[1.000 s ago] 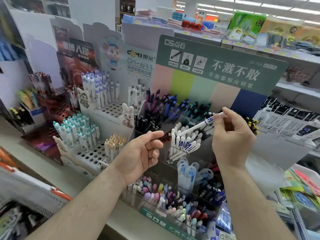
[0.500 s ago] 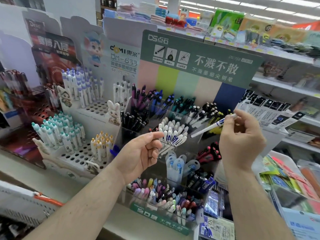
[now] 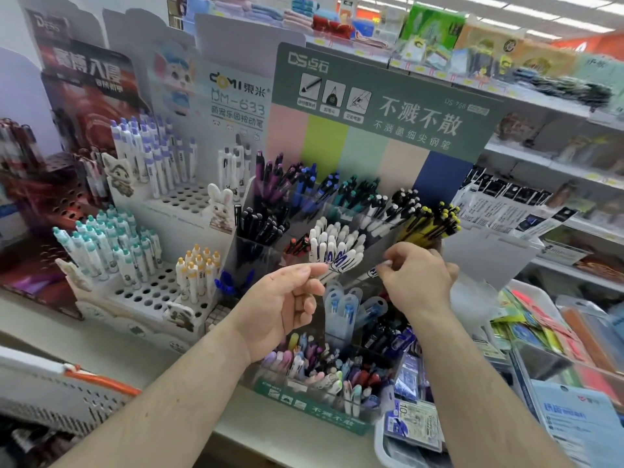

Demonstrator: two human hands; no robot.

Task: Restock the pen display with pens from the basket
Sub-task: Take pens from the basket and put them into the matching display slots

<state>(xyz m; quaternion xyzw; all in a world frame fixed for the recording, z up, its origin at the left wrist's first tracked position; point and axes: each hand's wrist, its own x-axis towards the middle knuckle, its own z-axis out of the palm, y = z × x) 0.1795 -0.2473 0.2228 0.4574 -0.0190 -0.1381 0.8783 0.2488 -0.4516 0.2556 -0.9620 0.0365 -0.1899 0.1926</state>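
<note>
The green pen display [image 3: 381, 106] holds clear compartments packed with pens. In its middle row sits a bunch of white pens with blue print [image 3: 337, 246]. My right hand [image 3: 417, 280] pinches one white and blue pen [image 3: 371, 272] by its top end, low over the compartment just right of that bunch. My left hand [image 3: 283, 304] hovers palm-up in front of the display, fingers loosely curled, holding nothing. The grey basket with an orange trim [image 3: 67, 393] shows at the lower left edge.
White pegboard stands with teal, yellow and purple-capped pens [image 3: 111, 244] stand to the left. A front tray of pastel pens [image 3: 320, 369] lies below my hands. Packaged refills [image 3: 413, 423] and stationery bins [image 3: 553, 336] fill the right; shelves run behind.
My right hand has come down and left with the white pen, from in front of the yellow pens to just above the middle compartment. My left hand stayed nearly in place.
</note>
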